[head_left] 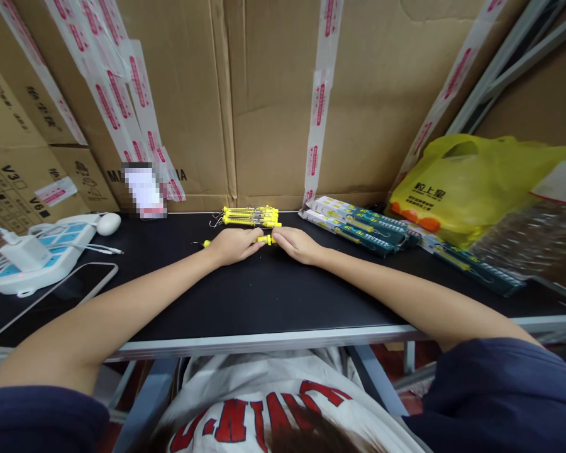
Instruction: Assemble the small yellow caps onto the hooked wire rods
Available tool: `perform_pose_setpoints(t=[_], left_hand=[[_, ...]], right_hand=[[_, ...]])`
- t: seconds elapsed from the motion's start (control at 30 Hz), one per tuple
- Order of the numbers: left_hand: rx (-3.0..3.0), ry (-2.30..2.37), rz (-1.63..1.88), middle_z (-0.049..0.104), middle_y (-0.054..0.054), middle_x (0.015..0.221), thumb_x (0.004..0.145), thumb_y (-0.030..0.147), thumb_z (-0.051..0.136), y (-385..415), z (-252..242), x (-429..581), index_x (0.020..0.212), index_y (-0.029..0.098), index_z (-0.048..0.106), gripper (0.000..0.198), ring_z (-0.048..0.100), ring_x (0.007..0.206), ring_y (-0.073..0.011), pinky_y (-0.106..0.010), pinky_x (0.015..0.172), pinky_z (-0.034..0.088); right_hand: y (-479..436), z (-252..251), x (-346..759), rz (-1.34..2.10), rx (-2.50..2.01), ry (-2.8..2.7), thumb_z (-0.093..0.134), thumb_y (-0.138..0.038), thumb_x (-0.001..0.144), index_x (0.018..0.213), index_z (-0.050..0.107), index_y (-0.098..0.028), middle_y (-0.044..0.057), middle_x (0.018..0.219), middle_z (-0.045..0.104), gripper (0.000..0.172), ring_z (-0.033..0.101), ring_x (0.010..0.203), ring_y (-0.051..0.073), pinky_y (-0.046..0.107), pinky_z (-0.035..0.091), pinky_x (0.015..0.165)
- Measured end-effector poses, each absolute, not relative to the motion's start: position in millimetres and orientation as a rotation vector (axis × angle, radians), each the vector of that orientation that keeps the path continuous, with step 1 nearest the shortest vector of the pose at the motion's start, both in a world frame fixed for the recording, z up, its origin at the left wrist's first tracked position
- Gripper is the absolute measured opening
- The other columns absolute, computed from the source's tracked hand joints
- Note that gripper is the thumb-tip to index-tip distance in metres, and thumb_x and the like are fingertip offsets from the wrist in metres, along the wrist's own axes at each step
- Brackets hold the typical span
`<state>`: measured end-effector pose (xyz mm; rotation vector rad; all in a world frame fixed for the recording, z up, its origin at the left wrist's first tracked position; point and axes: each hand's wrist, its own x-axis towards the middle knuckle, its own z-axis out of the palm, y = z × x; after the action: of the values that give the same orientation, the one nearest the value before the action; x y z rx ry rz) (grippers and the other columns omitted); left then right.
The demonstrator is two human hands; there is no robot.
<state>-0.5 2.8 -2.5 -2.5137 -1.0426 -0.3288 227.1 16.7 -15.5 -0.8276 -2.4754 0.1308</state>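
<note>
Above the black tabletop my left hand is closed around a slim yellow hooked tool, whose thin metal hook end sticks out to the left past the wrist. My right hand pinches the other end of the same tool between thumb and fingers. Most of its shaft is hidden under the left hand. Just behind the hands lies a bundle of similar yellow hooked tools, their metal hooks pointing left. To the right of my right hand, printed boxes picture a yellow tool with a hook.
On the left sit a white power strip with a charger and cables, and a phone. Another phone leans against the tall cardboard at the back. A yellow plastic bag and a clear plastic container stand at right.
</note>
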Motion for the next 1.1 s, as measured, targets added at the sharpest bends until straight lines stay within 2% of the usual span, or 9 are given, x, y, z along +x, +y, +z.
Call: perform_pose_setpoints(t=[0.17, 0.33, 0.4, 0.57, 0.77, 0.9, 1.1], left_hand=[[-2.527, -1.091, -0.333, 0.074, -0.006, 0.092, 0.103, 0.041, 0.031, 2.2, -2.1, -0.3, 0.106, 0.018, 0.056, 0.034, 0.071, 0.081, -0.0198, -0.025, 0.059, 0.04], [-2.531, -1.102, -0.3, 0.074, -0.006, 0.092, 0.103, 0.042, 0.033, 1.4, -1.4, -0.1, 0.106, 0.018, 0.056, 0.033, 0.071, 0.083, -0.0209, -0.026, 0.059, 0.038], [-2.529, -1.093, -0.302, 0.074, -0.006, 0.092, 0.103, 0.042, 0.033, 1.5, -1.6, 0.0, 0.106, 0.019, 0.056, 0.033, 0.071, 0.084, -0.021, -0.026, 0.059, 0.038], [-2.514, -1.085, -0.299, 0.074, -0.006, 0.091, 0.103, 0.042, 0.034, 2.2, -2.6, 0.4, 0.106, 0.018, 0.056, 0.033, 0.071, 0.084, -0.0209, -0.026, 0.06, 0.039], [-2.519, -1.108, -0.322, 0.074, -0.006, 0.093, 0.104, 0.042, 0.032, 2.0, -2.3, 0.1, 0.106, 0.018, 0.056, 0.034, 0.071, 0.084, -0.0212, -0.027, 0.06, 0.038], [-2.528, -1.105, -0.312, 0.074, -0.006, 0.093, 0.103, 0.042, 0.034, 2.2, -2.3, -0.1, 0.106, 0.018, 0.056, 0.033, 0.071, 0.084, -0.0214, -0.027, 0.06, 0.038], [-2.503, -1.076, -0.32, 0.074, -0.006, 0.089, 0.103, 0.043, 0.034, 2.9, -3.3, 0.2, 0.106, 0.018, 0.057, 0.034, 0.071, 0.082, -0.0215, -0.027, 0.059, 0.038]], right_hand=[[14.6, -15.9, 228.5, 0.208, -0.838, -2.44, 0.035, -0.047, 0.098, 0.094, 0.041, -0.022, 0.003, 0.08, 0.054, 0.026, 0.051, 0.068, 0.018, 0.03, 0.038, 0.067], [13.6, -15.5, 229.3, 0.242, -0.809, -2.436, 0.038, -0.047, 0.096, 0.101, 0.039, -0.021, 0.001, 0.078, 0.055, 0.026, 0.05, 0.066, 0.018, 0.031, 0.038, 0.066], [14.2, -15.2, 228.7, 0.236, -0.836, -2.428, 0.033, -0.047, 0.098, 0.099, 0.04, -0.021, 0.002, 0.078, 0.055, 0.027, 0.05, 0.066, 0.018, 0.031, 0.037, 0.066], [16.0, -15.2, 227.1, 0.167, -0.826, -2.448, 0.022, -0.042, 0.101, 0.08, 0.041, -0.022, 0.005, 0.077, 0.055, 0.035, 0.051, 0.072, 0.019, 0.032, 0.039, 0.07], [13.8, -15.4, 228.5, 0.23, -0.837, -2.427, 0.033, -0.045, 0.099, 0.092, 0.041, -0.022, 0.002, 0.078, 0.054, 0.026, 0.049, 0.067, 0.017, 0.03, 0.038, 0.066], [12.9, -14.1, 228.9, 0.269, -0.826, -2.427, 0.036, -0.048, 0.096, 0.098, 0.041, -0.021, 0.002, 0.078, 0.054, 0.028, 0.05, 0.066, 0.017, 0.03, 0.037, 0.066], [14.7, -13.3, 226.4, 0.212, -0.885, -2.458, 0.024, -0.045, 0.099, 0.082, 0.044, -0.022, 0.005, 0.076, 0.055, 0.035, 0.052, 0.072, 0.019, 0.031, 0.036, 0.07]])
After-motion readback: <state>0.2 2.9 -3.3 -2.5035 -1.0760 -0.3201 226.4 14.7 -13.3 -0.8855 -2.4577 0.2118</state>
